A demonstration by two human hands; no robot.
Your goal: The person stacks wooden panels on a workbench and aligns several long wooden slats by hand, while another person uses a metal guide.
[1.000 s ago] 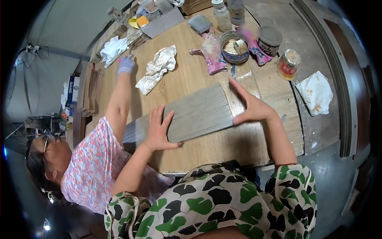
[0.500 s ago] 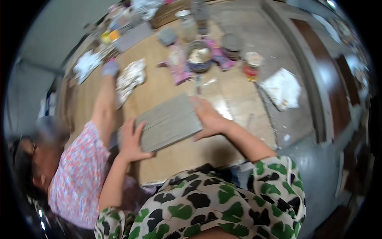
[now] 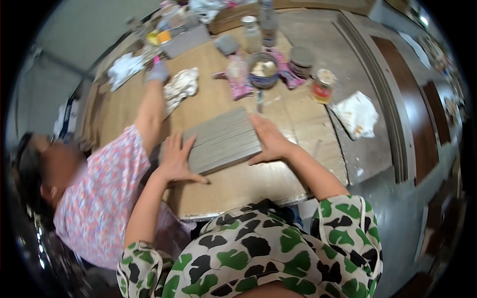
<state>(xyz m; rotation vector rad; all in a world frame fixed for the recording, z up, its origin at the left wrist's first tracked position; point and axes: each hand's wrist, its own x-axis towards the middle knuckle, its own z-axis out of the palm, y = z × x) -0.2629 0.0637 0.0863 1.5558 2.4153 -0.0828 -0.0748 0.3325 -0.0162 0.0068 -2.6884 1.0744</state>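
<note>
Between my palms lies a bundle of grey strips (image 3: pixel 224 140), several flat lengths side by side with thin seams along the top. My left hand (image 3: pixel 176 156) presses on its left end, thumb stretched along the near edge. At the right end my right hand (image 3: pixel 271 139) grips the bundle, fingers over the far corner and thumb at the near one. The strips sit on or just above the light wooden table (image 3: pixel 198 201); which of the two I cannot tell.
To my left a co-worker's gloved hand (image 3: pixel 158 73) reaches across the table near a crumpled cloth (image 3: pixel 182 88). Beyond the strips stand a bowl of pale paste (image 3: pixel 263 73), a glass jar (image 3: pixel 252 37), a lidded tin (image 3: pixel 301 62) and a red-labelled can (image 3: pixel 323 87). A white cloth (image 3: pixel 356 115) lies at right.
The seams between the strips are more even now, and the strips lie flush. Both my hands stay at the ends. The whole view has shifted slightly; the co-worker's arm still reaches forward.
</note>
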